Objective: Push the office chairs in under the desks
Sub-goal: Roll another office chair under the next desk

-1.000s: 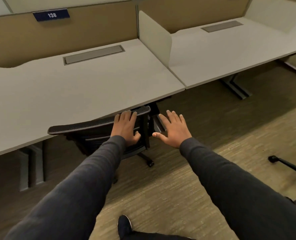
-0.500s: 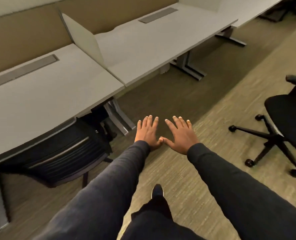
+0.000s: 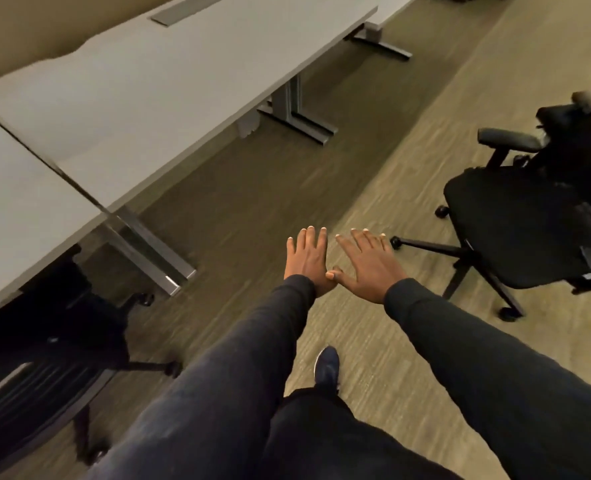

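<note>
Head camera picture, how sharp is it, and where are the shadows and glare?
Head view: motion blur smears the black office chair tucked under the grey desk and streaks the olive carpet; wide-angle bending curves the long grey desktop; a dark shadow band lies on the floor beside the desks; a bright glint shows on the metal desk foot; the left hand and right hand look fairly sharp.

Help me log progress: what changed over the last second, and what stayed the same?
The left hand let go of the tucked chair, now under the left desk. The view swung right, bringing the loose chair out on the floor into sight. Both hands, including the right hand, stay open and empty.
</note>
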A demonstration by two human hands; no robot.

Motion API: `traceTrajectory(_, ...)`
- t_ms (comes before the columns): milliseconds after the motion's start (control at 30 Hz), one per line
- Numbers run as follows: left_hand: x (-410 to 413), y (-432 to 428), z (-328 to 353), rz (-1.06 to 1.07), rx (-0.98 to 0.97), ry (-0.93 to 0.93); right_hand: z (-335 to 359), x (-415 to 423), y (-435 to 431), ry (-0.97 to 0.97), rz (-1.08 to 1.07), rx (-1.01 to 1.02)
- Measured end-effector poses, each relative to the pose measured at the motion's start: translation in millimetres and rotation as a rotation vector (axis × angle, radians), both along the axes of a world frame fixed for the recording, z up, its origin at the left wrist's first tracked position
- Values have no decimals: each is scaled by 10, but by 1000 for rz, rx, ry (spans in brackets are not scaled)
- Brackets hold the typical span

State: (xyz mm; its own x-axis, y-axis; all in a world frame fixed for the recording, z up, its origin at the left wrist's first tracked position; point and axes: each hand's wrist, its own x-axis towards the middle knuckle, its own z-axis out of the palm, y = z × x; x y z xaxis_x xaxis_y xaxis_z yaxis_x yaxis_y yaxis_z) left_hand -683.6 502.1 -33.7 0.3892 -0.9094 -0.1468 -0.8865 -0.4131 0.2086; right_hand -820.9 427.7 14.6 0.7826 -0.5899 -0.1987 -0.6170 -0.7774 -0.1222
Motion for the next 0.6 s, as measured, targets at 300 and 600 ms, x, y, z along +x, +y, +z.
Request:
traceTrajectory(300, -392, -1661, 105, -145, -24, 31, 120, -584, -1595, -46, -177, -8)
traceTrajectory(600, -1662, -2873, 56, -243, -3, 18, 103, -1862, -2643, -89, -300, 17)
